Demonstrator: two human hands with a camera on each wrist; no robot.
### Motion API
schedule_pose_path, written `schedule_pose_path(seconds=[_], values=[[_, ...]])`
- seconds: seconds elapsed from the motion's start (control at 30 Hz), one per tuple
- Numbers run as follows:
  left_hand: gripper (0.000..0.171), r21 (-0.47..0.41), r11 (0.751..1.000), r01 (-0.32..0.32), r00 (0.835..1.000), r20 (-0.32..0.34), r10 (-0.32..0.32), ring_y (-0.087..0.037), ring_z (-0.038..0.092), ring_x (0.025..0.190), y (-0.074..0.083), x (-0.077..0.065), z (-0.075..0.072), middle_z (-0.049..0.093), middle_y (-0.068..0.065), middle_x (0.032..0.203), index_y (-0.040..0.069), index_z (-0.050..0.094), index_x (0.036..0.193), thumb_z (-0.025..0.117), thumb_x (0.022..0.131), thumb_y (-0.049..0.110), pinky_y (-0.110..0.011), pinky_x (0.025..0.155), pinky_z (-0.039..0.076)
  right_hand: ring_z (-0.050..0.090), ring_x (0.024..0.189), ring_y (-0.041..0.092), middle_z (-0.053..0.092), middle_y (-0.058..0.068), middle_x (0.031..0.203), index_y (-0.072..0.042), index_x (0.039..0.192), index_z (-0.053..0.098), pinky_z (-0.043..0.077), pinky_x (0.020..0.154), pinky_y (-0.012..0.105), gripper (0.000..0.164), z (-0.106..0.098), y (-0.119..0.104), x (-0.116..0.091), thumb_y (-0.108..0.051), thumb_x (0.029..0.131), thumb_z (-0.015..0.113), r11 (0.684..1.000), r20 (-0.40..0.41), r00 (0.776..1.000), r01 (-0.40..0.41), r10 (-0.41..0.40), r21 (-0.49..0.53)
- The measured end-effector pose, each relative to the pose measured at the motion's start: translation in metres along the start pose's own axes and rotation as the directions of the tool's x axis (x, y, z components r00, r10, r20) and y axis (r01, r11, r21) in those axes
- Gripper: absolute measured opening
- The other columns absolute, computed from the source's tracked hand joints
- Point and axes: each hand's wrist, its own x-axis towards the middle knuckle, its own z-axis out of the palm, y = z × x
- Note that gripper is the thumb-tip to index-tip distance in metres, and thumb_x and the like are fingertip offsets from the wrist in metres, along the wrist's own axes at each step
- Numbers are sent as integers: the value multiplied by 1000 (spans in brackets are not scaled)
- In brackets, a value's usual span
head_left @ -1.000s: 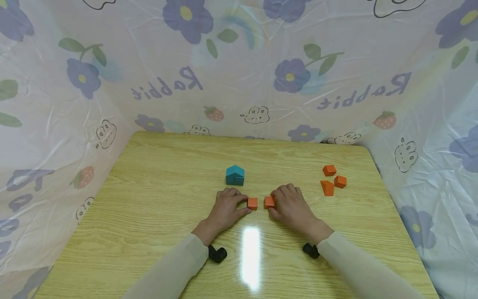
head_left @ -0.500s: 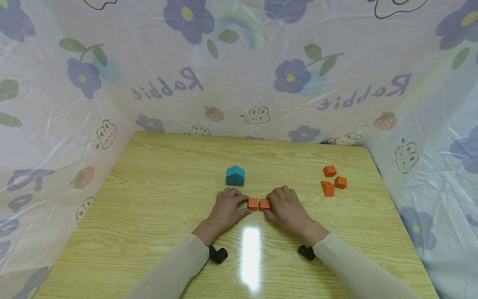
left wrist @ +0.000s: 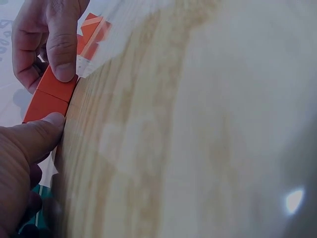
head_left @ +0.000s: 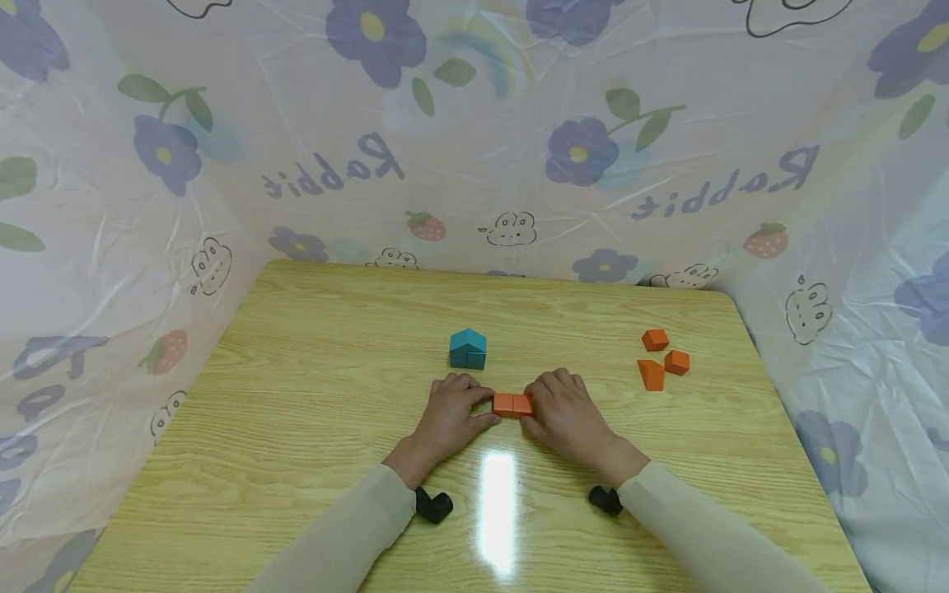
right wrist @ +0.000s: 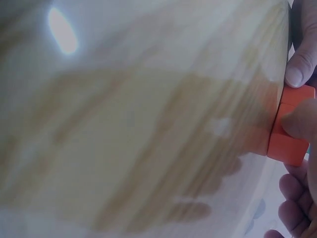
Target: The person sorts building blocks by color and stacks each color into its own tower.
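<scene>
Two orange blocks sit side by side on the table, their faces touching. My left hand (head_left: 449, 416) pinches the left orange block (head_left: 502, 404) between thumb and forefinger. The right orange block (head_left: 522, 405) is held the same way by my right hand (head_left: 567, 416), which covers its right end. In the left wrist view the seam between the left block (left wrist: 44, 106) and the right block (left wrist: 55, 87) shows as a thin line. Just beyond my left hand stands a blue house-shaped group of blocks (head_left: 468, 349) with a peaked top.
Three loose orange pieces lie at the right: a block (head_left: 656, 339), a second block (head_left: 677, 362) and a slant-sided block (head_left: 652, 375). The wood-grain table (head_left: 334, 329) is bordered by a patterned cloth (head_left: 474, 165) at the back and sides.
My right hand has moved left with its orange block, closing the gap until it meets the other block. My left hand has stayed in place.
</scene>
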Motion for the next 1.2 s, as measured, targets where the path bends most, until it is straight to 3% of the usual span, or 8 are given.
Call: schedule_pose_path(seconds=[0.87, 1.2], values=[[40, 8, 1000, 11, 1000, 17, -11, -20, 57, 104, 1, 0, -2, 67, 2, 109, 16, 78, 125, 81, 94, 41, -43, 92, 40, 54, 97, 27, 64, 4, 103, -10, 106, 68, 42, 84, 43, 25, 0, 0, 1, -29, 94, 77, 1000, -1, 1000, 6, -6, -13], [42, 55, 998, -6, 1000, 20, 5, -20, 58, 107, 0, 1, -2, 67, 2, 111, 18, 77, 127, 79, 95, 45, -41, 93, 41, 53, 96, 27, 63, 4, 101, -10, 104, 67, 40, 82, 42, 23, 3, 1, 0, -27, 93, 78, 1000, -22, 1000, 12, -12, -3]])
